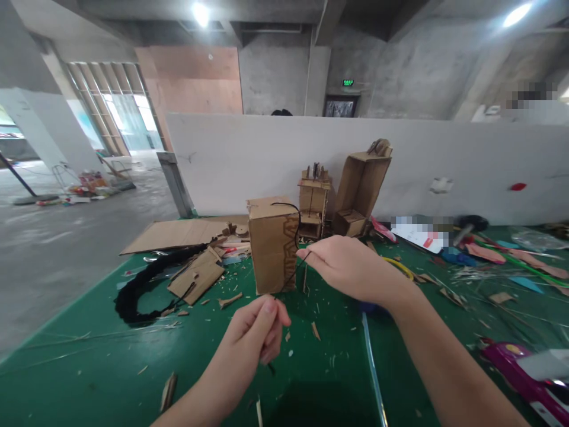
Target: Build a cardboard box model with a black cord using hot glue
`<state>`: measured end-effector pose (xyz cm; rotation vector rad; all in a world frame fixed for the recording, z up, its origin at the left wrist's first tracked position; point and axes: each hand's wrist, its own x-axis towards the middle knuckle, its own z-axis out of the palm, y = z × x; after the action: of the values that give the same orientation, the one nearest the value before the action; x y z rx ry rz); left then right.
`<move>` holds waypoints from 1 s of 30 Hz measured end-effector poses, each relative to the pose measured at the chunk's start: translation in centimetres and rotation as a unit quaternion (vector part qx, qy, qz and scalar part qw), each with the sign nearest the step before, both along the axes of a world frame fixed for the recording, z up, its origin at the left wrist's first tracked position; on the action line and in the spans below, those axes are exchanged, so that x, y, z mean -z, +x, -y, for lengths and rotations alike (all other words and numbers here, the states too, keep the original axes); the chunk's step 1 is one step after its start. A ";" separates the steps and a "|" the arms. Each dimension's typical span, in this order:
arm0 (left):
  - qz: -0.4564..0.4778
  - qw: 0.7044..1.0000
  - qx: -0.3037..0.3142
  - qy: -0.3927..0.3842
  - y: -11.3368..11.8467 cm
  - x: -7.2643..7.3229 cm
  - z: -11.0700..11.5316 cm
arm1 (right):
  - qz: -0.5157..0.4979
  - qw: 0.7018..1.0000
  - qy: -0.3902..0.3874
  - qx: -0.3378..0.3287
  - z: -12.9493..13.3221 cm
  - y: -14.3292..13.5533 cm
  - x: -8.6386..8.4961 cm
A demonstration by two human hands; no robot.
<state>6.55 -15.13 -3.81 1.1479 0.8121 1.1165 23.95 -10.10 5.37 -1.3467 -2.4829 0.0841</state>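
Note:
A closed, upright cardboard box (272, 246) stands on the green table, with a black cord (296, 217) coming out of its top and looping down its right side. In front of the box's lower edge, my left hand (258, 332) pinches the cord, and a short dark end shows below the fingers. My right hand (340, 267), to the right of the box, grips the same cord between thumb and fingers. The cord runs slantwise between the two hands across the box's right face.
Behind stand a small cardboard structure (313, 204) and a tall open cardboard box (362, 190), against a white partition (240, 160). A black fuzzy strip (133, 296) and flat cardboard (200, 276) lie left. A purple tool (515, 367) and scraps lie right.

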 end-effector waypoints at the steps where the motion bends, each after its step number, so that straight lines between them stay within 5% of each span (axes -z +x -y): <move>1: -0.002 1.000 -0.003 -0.008 -0.3 0.1 -0.2 | 0.000 1.000 -0.009 0.011 -0.5 0.6 0.1; 9: -0.074 0.994 -0.071 -0.031 -3.0 1.3 -1.4 | -0.014 0.998 -0.040 0.042 -2.1 2.2 0.7; 17: -0.140 0.987 -0.071 -0.021 -4.3 1.4 -1.6 | -0.040 0.982 -0.169 -0.072 -1.0 1.5 0.2; 23: -0.132 0.989 -0.063 0.003 -4.1 1.1 -1.2 | -0.124 0.941 -0.258 -0.181 0.1 -0.8 0.6; 30: -0.057 0.996 -0.066 -0.006 -4.2 -0.2 -0.1 | -0.148 0.937 -0.214 -0.233 0.0 -3.1 2.5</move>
<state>2.38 -15.00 -3.63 1.1700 0.9943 1.1599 20.86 -10.05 2.90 -0.7620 -2.5395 0.9084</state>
